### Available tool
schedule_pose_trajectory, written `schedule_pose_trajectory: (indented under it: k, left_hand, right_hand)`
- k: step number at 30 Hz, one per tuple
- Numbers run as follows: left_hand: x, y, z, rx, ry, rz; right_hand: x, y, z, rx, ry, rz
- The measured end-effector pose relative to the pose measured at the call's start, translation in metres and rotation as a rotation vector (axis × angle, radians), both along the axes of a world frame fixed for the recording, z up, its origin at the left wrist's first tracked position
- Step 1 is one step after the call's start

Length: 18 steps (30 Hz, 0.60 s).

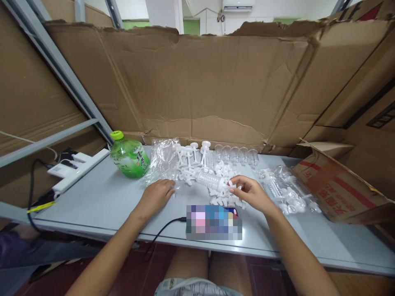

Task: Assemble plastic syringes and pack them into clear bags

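My right hand [251, 193] is closed in a pinch on a small white plastic part at the capped end of a clear ribbed tube [210, 181]. That tube lies slantwise over a heap of small white plastic pieces [224, 169]. Flat on the table, my left hand [158, 198] holds nothing I can see, its fingers stretched beside a crinkled clear plastic bag [162, 158]. Behind the heap stand several white stemmed pieces with round ends [194, 153]. To their right is a row of clear ribbed cups [235, 154].
A phone [231, 211], mostly blurred, lies near the table's front edge with a black cable. At left are a green tea bottle [131, 158] and a white power strip [82, 170]. Bagged white parts [288, 191] and a cardboard box [342, 185] sit right. Cardboard [216, 82] walls the back.
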<state>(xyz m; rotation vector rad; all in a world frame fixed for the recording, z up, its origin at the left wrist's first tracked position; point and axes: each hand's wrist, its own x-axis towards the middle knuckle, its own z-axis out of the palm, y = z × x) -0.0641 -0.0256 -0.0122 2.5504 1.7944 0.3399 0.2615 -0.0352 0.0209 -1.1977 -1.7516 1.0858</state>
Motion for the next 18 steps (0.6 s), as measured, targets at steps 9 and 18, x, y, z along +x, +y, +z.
schedule_pose_trajectory:
  k: [9, 18]
  left_hand:
    - [0.005, -0.008, 0.014, 0.063, -0.332, 0.0]
    - [0.011, -0.015, 0.018, 0.074, -0.435, 0.013]
  right_hand:
    - [0.001, 0.0, -0.001, 0.018, 0.013, 0.002]
    - [0.003, -0.001, 0.0, 0.007, 0.032, 0.001]
